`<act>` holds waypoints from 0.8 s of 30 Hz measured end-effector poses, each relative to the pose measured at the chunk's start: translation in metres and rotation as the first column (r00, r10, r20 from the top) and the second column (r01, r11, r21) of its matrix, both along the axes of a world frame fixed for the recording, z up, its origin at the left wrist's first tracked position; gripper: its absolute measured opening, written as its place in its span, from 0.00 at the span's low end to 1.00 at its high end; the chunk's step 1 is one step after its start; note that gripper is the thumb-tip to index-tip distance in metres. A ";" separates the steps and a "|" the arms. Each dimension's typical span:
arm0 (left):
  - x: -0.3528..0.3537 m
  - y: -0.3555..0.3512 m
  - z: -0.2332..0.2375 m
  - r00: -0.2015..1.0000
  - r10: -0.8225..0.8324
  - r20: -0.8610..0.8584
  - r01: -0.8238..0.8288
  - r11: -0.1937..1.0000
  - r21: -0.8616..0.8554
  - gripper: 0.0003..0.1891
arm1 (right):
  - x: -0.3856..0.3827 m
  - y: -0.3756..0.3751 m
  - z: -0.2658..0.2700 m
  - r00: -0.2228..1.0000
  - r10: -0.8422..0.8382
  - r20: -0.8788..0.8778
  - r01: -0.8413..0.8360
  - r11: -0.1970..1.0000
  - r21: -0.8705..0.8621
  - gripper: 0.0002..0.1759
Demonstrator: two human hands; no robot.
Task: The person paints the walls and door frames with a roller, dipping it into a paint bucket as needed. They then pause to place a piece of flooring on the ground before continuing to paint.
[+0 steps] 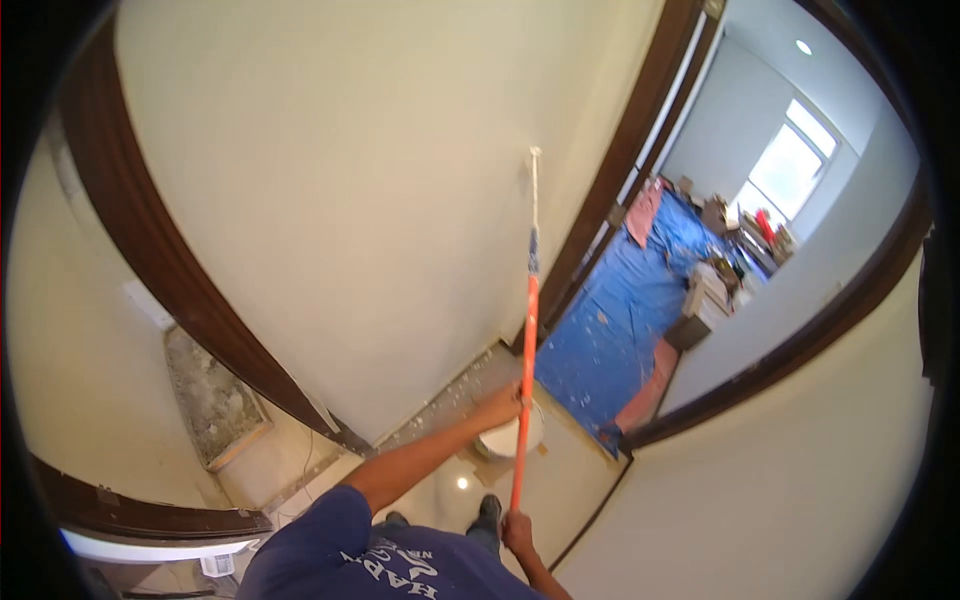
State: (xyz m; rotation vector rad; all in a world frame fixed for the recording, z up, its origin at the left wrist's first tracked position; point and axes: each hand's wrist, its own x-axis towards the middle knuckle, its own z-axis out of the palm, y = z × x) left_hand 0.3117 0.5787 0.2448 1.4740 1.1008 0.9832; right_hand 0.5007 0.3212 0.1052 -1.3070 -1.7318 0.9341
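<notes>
An orange pole (531,330) with a whitish, paint-covered upper end runs up from my hands toward the pale wall (350,180). My left hand (508,401) is wrapped round the pole's lower middle part. Near the bottom end, my right hand (518,532) grips the same pole. The tip (535,152) is at the wall, though whether it touches cannot be made out. Behind the pole, a white bucket (497,442) stands on the floor in front of my feet.
Dark wooden door frames (640,120) stand on both sides. Through the right doorway, a blue sheet (600,340) covers the floor, with boxes (703,305) and piled items near a window. Another opening at left shows a rough grey patch (210,395). A wall (760,500) is close on the right.
</notes>
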 end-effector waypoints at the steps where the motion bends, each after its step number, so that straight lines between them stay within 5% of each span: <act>1: -0.006 -0.025 0.032 0.998 -0.036 0.046 0.036 0.999 0.001 0.18 | 0.007 -0.017 0.006 0.976 -0.073 -0.203 -0.003 0.935 -0.353 0.31; 2: -0.015 -0.041 0.044 0.988 -0.155 0.015 0.155 0.982 -0.111 0.15 | 0.011 -0.030 0.012 0.955 -0.123 -0.269 0.009 0.921 -0.390 0.32; 3: -0.015 -0.057 0.029 0.985 -0.170 0.034 0.171 0.985 -0.039 0.12 | 0.021 -0.041 0.020 0.979 -0.119 -0.163 0.029 0.882 -0.470 0.32; 5: -0.029 -0.099 0.060 0.987 -0.154 0.041 0.156 0.986 -0.057 0.11 | 0.026 -0.051 0.052 0.998 -0.013 -0.057 -0.008 0.933 -0.359 0.34; 8: -0.049 -0.144 0.082 0.987 -0.153 0.040 0.156 0.984 -0.084 0.12 | 0.023 -0.064 0.104 0.993 -0.116 -0.029 0.083 0.846 -0.527 0.26; 9: -0.055 -0.155 0.080 0.984 -0.171 0.052 0.175 0.981 -0.085 0.13 | 0.023 -0.068 0.104 0.981 -0.168 -0.099 0.091 0.842 -0.532 0.28; 12: -0.073 -0.175 0.078 0.961 -0.232 0.149 0.252 0.959 -0.127 0.12 | 0.017 -0.075 0.110 0.974 -0.179 0.138 0.225 0.835 -0.502 0.29; 13: -0.075 -0.178 0.079 0.966 -0.222 0.134 0.237 0.966 -0.105 0.12 | 0.031 -0.070 0.080 0.986 -0.136 0.094 0.163 0.706 -0.689 0.30; 16: -0.080 -0.173 0.080 0.983 -0.149 0.109 0.148 0.989 0.018 0.12 | 0.050 -0.063 0.016 0.993 0.087 0.081 -0.055 0.942 -0.332 0.28; 17: -0.080 -0.160 0.081 0.988 -0.105 0.113 0.095 0.991 0.092 0.12 | 0.017 -0.048 0.090 0.997 0.031 0.066 -0.007 0.942 -0.336 0.23; 20: -0.092 -0.125 0.135 0.998 0.021 0.062 -0.033 0.978 0.204 0.13 | 0.019 0.017 0.053 0.982 0.177 0.068 -0.162 0.970 -0.181 0.34; 24: -0.118 -0.106 0.198 0.992 0.074 0.105 -0.098 0.964 0.247 0.15 | -0.035 0.059 0.113 0.972 0.200 -0.121 -0.218 0.962 -0.164 0.33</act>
